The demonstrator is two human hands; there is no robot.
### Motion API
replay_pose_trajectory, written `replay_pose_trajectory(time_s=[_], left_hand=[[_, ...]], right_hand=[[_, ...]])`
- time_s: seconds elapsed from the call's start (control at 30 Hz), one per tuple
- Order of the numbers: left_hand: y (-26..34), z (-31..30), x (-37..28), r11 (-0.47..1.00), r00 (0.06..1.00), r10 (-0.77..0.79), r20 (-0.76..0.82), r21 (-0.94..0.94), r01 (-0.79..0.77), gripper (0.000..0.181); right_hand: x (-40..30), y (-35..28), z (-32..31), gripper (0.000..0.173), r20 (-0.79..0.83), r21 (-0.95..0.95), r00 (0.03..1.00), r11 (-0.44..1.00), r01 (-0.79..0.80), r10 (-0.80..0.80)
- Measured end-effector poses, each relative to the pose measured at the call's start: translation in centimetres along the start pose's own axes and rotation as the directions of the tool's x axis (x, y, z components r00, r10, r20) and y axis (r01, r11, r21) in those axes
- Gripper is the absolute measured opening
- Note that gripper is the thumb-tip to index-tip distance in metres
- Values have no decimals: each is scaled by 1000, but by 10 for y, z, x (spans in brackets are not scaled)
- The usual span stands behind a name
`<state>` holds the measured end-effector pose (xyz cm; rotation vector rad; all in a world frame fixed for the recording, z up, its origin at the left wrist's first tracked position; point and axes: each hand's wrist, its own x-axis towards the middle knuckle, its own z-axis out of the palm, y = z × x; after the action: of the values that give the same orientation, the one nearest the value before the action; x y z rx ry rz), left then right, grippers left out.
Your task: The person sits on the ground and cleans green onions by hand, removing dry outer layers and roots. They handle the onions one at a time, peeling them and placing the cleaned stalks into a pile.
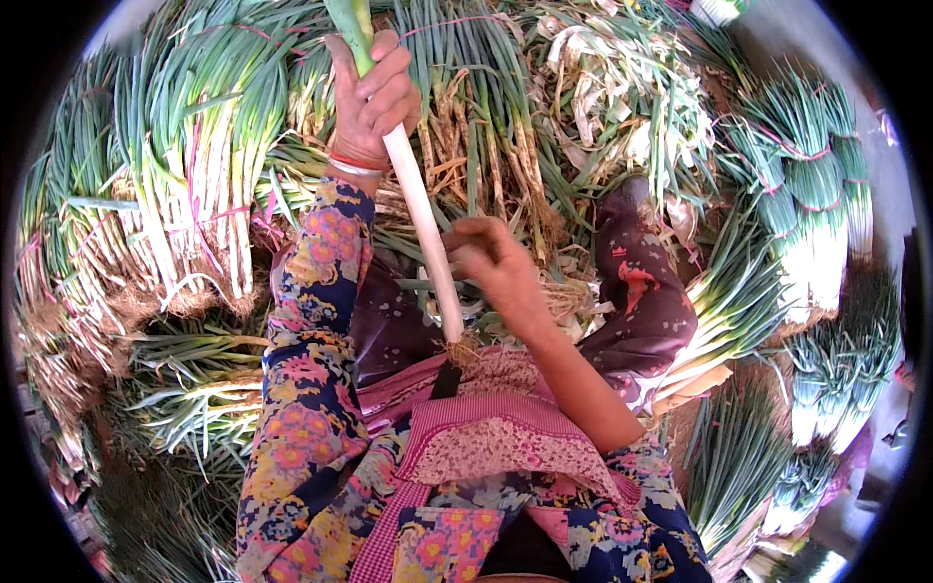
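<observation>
My left hand (380,102) grips a large Welsh onion (421,211) around its upper stalk, where green leaf turns to white. The stalk slants down toward my lap, its white shaft smooth and bare. Brown roots (462,351) hang from its lower end, above the pink apron (503,437). Close to the right of the shaft is my right hand (499,270), blurred, with its fingers curled. Whether it touches the shaft or pinches anything is hard to see.
Tied bundles of unpeeled onions (211,160) stand at the left. More rooted onions (481,124) lie ahead, beside a heap of stripped leaves and skins (605,87). At the right stand bundles of cleaned onions (813,218). My bent knee (641,291) is nearby.
</observation>
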<state>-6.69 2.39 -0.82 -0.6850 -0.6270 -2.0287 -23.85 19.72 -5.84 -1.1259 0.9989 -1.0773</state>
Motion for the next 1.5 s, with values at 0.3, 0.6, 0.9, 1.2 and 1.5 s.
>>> replay_pose_trajectory(time_s=[0.3,0.6,0.9,1.2,1.5], left_hand=[[-38,9,29,993,980,-89,-177,61,101,44],[-305,2,152,599,883,-366,-295,651,466,36],[-291,-56,112,-164,656,-522,-545,819,550,32],[-151,-43,42,-329,570,-175,-803,593,735,32],[-82,-25,-3,-550,807,-69,-587,697,460,37]], right_hand=[[-84,6,-49,38,62,-305,993,949,-77,100],[-146,-9,-191,70,-484,-857,659,466,-221,-576],[-164,163,-391,67,-907,-287,405,537,-793,113],[-179,286,-468,51,-695,-594,500,-20,-804,517],[72,40,-382,34,-481,-872,877,91,-481,24]])
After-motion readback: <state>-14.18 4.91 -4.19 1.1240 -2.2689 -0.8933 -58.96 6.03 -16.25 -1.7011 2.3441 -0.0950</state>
